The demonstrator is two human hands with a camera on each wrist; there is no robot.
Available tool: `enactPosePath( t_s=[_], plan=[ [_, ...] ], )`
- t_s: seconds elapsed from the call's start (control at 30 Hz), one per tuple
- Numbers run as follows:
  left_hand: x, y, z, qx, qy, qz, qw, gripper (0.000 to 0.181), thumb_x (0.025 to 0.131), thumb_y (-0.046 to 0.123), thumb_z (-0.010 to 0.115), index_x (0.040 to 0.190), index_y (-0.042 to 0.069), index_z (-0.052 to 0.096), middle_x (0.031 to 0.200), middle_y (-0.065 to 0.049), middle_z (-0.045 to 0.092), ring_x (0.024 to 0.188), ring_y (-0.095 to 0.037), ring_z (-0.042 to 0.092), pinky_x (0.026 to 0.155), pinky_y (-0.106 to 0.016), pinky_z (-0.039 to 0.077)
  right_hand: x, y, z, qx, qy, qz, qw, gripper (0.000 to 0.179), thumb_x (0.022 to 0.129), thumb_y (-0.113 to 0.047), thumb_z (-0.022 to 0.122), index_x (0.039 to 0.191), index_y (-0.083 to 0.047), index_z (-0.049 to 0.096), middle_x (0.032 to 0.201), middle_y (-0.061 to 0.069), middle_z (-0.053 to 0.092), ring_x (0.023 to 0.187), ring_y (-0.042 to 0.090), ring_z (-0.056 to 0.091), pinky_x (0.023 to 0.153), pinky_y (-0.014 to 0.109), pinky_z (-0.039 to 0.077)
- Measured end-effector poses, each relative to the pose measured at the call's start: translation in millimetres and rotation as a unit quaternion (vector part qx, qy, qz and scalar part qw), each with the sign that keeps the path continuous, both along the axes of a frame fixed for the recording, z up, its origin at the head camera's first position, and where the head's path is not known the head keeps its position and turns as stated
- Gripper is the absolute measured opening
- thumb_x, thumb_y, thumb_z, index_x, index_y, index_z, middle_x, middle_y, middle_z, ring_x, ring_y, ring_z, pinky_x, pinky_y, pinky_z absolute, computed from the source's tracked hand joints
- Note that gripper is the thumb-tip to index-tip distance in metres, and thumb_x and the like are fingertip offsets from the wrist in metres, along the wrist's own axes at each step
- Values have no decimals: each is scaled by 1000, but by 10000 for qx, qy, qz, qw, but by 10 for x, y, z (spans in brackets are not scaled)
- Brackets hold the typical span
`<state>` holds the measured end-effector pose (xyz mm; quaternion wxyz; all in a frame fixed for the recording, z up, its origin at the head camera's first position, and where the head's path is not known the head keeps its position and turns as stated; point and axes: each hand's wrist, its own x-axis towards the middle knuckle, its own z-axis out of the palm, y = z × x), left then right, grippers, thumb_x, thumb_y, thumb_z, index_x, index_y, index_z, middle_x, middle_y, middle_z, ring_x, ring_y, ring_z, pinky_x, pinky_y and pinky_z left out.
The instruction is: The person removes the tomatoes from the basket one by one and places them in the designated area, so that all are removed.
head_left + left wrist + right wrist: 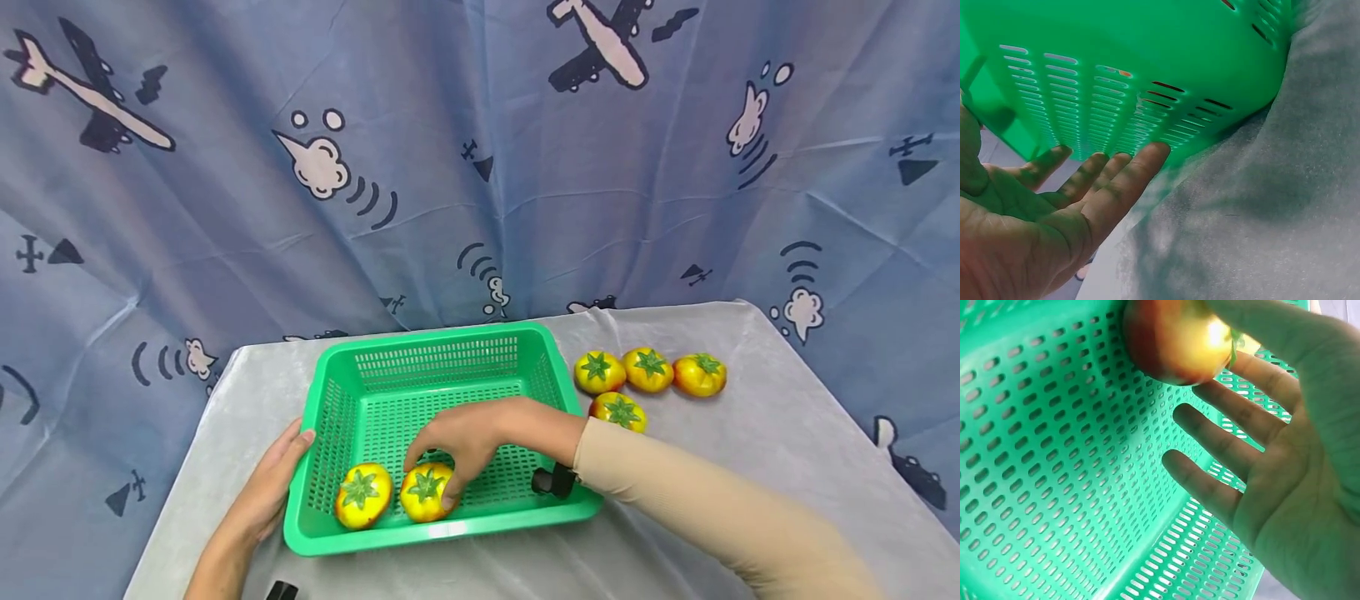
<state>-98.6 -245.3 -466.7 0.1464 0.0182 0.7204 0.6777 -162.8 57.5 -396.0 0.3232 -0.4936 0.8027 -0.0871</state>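
Note:
My right hand (468,433) reaches down into a green plastic basket (442,527) and holds a yellow-red persimmon (424,490) with a green leafy cap. Thumb and forefinger are at its sides; in the right wrist view the other fingers (1210,434) spread loosely below the persimmon (1175,344). To the left, a second persimmon (363,496) lies on the basket floor. My left hand (266,483) is at the basket's left side, thumb on the rim. Its fingers (1125,187) extend nearly straight along the slotted outer wall in the left wrist view.
Several more persimmons (649,370) lie grouped on the grey cloth-covered table (750,442), right of the basket. A blue curtain (450,167) with airplane prints hangs behind the table. A black wrist camera (553,481) sits under the right wrist, over the basket's right end.

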Motion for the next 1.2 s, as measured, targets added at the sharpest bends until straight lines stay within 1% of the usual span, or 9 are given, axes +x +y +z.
enactPosePath(
  t_s=[0.2, 0.43, 0.6, 0.67, 0.77, 0.83, 0.9, 1.03, 1.2],
  plan=[
    [-19, -33, 27, -66, 9, -38, 10000, 61, 118, 30, 28, 166, -5, 13, 153, -44, 38, 111, -7, 70, 93, -28, 64, 20, -23, -18, 163, 124, 115, 9997, 76, 86, -44, 89, 152, -27, 57, 146, -9, 65, 130, 10, 62, 110, 26, 52],
    [-23, -3, 29, -137, 27, 15, 9999, 61, 118, 32, 30, 166, -3, 17, 150, -39, 44, 111, -8, 70, 92, -28, 64, 16, -55, -42, 67, 95, 174, 9998, 71, 89, -36, 88, 153, -24, 58, 142, -8, 67, 120, 5, 62, 106, 21, 52],
    [-25, 9, 26, -96, -24, 44, 9999, 62, 117, 33, 32, 166, -1, 17, 152, -39, 42, 112, -7, 70, 93, -27, 63, 29, -47, -32, -85, 161, 84, 9998, 73, 89, -33, 88, 153, -22, 56, 145, -5, 65, 125, 8, 61, 111, 23, 50],
    [-24, 1, 21, -78, -66, 72, 9999, 61, 117, 32, 33, 166, -1, 18, 149, -34, 48, 112, -8, 70, 93, -28, 63, 39, -32, -11, -156, 193, -66, 9997, 74, 89, -31, 88, 155, -22, 54, 149, -3, 62, 130, 9, 59, 113, 25, 50],
    [-21, -30, 11, -33, -162, 72, 9998, 62, 117, 32, 35, 166, -1, 18, 139, -19, 58, 112, -9, 70, 93, -29, 63, 54, -6, 35, -330, 241, -280, 9988, 73, 90, -29, 87, 154, -21, 54, 151, -1, 61, 132, 11, 58, 114, 26, 49],
    [-20, -52, 5, -16, -229, 105, 9997, 62, 117, 32, 36, 166, -1, 19, 136, -12, 60, 111, -9, 70, 93, -29, 63, 65, 17, 66, -481, 287, -387, 9977, 70, 91, -27, 86, 153, -20, 55, 149, 2, 61, 130, 12, 59, 112, 26, 50],
    [-20, -69, 1, -34, -281, 113, 9995, 62, 117, 32, 36, 166, 0, 18, 138, -15, 58, 111, -8, 70, 93, -29, 63, 79, 50, 90, -641, 308, -482, 9963, 67, 91, -25, 86, 151, -18, 56, 146, 4, 61, 127, 12, 59, 110, 25, 51],
    [-25, -78, 0, -104, -336, 93, 9993, 64, 117, 34, 36, 168, 0, 15, 151, -30, 47, 112, -7, 69, 94, -28, 63, 104, 151, 125, -889, 270, -736, 9929, 66, 92, -22, 85, 151, -16, 56, 145, 5, 59, 124, 13, 57, 108, 25, 51],
    [-24, -64, -7, -92, -337, 83, 9994, 64, 117, 34, 36, 168, 0, 16, 146, -25, 53, 111, -8, 70, 93, -29, 63, 128, 316, 156, -1196, 198, -1087, 9867, 66, 93, -22, 83, 153, -20, 55, 146, 3, 55, 121, 12, 57, 104, 25, 53]
  ],
)
